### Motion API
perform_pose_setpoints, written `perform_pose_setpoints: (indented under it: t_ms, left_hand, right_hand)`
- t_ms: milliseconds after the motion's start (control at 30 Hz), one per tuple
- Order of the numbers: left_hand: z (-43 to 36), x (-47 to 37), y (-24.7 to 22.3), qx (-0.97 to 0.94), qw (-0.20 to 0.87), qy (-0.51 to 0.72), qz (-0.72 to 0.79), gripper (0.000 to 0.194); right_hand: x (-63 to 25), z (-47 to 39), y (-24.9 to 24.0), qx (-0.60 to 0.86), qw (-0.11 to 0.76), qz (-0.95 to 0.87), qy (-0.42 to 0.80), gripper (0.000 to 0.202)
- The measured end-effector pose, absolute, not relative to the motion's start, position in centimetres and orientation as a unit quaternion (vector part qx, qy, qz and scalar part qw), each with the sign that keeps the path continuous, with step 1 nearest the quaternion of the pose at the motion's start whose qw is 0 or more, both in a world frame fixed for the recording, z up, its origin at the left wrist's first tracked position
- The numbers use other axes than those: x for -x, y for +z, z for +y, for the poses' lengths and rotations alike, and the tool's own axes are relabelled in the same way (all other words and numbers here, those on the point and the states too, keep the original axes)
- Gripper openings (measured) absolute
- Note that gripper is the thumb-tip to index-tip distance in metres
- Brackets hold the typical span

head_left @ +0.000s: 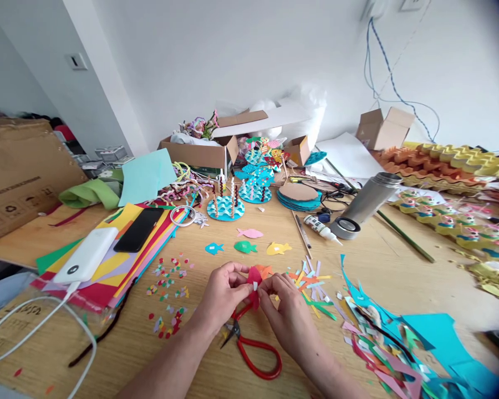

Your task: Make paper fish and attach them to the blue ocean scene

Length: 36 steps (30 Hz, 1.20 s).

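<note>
Black phone (138, 230) beside white power bank (88, 254); steel flask (371, 199)

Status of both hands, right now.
Left hand: fingers pinched shut on the red paper piece, beside its small white patch.
Right hand: fingers curled together at the piece's right edge; whether they grip it cannot be told.

A: Open path on the table (393, 277)?
B: Yes, right side, between flask (372, 199) and blue paper (466, 360).
A: Obstacles?
B: Green stick (407, 235) slants along the far side. Red-handled scissors (236, 330) block front centre.
</note>
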<state>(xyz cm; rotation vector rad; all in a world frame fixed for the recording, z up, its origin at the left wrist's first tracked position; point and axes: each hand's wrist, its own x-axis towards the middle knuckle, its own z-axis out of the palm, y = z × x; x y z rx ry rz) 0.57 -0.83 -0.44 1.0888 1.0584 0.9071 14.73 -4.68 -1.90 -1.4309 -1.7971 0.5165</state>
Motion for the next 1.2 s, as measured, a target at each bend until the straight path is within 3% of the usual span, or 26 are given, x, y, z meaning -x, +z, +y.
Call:
perform_pose_setpoints:
  t_ms: [300,700,1200]
  left_hand:
    - [-1.0,-0.3,-0.2,-0.450,0.678,0.383,0.438,0.037]
    - [-1.0,-0.4,0.0,-0.481,0.659,0.364,0.449,0.036]
    - [-1.0,-0.6,-0.9,-0.529,0.581,0.414,0.459,0.030]
  right_hand:
    - [-14.6,-4.6,-1.6,0.573,0.397,-0.678,0.235,0.018]
    - [-14.6,-4.2,-0.9,0.606,0.396,-0.570,0.389,0.027]
    - [-14.5,-4.6,-1.3,0.615,0.400,-0.603,0.314,0.022]
